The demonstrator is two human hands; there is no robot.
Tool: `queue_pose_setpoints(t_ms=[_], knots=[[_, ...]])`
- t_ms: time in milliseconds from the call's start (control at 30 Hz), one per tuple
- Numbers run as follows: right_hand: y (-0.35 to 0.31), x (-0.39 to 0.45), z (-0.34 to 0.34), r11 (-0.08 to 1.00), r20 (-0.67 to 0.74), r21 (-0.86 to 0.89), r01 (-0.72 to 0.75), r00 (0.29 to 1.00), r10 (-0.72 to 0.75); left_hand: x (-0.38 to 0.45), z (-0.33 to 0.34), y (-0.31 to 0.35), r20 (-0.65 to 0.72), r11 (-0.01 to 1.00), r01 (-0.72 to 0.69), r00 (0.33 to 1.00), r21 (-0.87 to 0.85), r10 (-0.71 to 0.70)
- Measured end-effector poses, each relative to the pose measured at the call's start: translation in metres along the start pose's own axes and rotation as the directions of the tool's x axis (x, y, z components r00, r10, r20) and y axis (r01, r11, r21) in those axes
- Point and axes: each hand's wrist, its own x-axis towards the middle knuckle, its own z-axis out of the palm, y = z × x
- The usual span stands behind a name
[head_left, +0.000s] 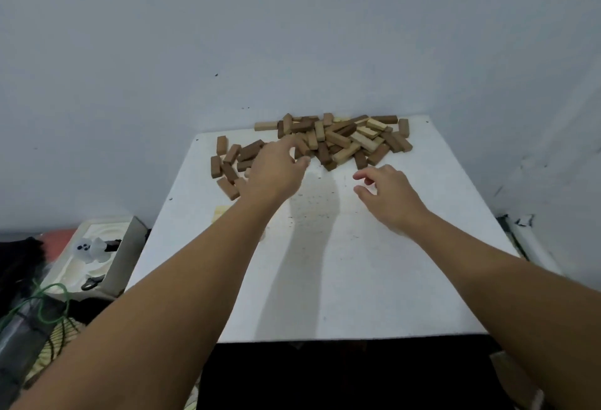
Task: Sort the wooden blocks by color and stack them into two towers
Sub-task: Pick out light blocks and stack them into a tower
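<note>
A square white tabletop (325, 279) is standing against a pale wall, bearing a jumbled pile of light and dark rectangular wooden blocks (338, 139) along its far edge. The left hand (276, 172) is reaching the pile's near edge, its grasp indiscernible; the right hand (387, 194) is hovering nearby, fingers loosely curled, holding nothing.

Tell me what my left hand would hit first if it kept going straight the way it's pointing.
Probably the mixed pile of wooden blocks: the left hand points at its near left edge, fingertips about there already, though depth is hard to judge.

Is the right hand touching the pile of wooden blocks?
Apart: the head view shows bare white table between the right hand and the pile of wooden blocks.
</note>
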Motion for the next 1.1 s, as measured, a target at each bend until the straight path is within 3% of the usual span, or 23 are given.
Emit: queue_pose_setpoints(t_ms=[200,433,533,667,867,1000,1100], knots=[[0.027,0.031,-0.021,0.998,-0.007,-0.059,-0.002,1.0,0.002,0.038,0.073,0.022,0.128,0.977,-0.042,0.992,0.208,0.016],[0.052,0.105,-0.037,0.992,-0.094,-0.098,-0.075,0.993,0.066,0.11,0.123,0.052,0.189,0.884,-0.209,0.972,0.418,0.141],[0.068,0.131,-0.035,0.963,-0.096,-0.257,-0.077,0.994,0.054,0.133,0.141,0.064,0.229,0.839,-0.255,0.96,0.48,0.16],[0.082,0.155,-0.026,0.946,-0.078,-0.31,-0.091,0.995,0.07,0.14,0.151,0.063,0.324,0.828,-0.273,0.939,0.49,0.118],[0.086,0.172,-0.014,0.939,0.004,-0.34,-0.053,0.998,0.057,0.151,0.134,0.036,0.295,0.867,-0.264,0.945,0.422,0.144],[0.089,0.17,0.002,0.973,-0.137,-0.222,-0.067,0.99,0.037,0.167,0.121,0.03,0.301,0.91,-0.191,0.95,0.367,0.078],[0.094,0.163,0.015,0.991,-0.261,-0.132,-0.03,0.965,-0.006,0.18,0.125,0.023,0.234,0.932,-0.184,0.966,0.313,0.112]])
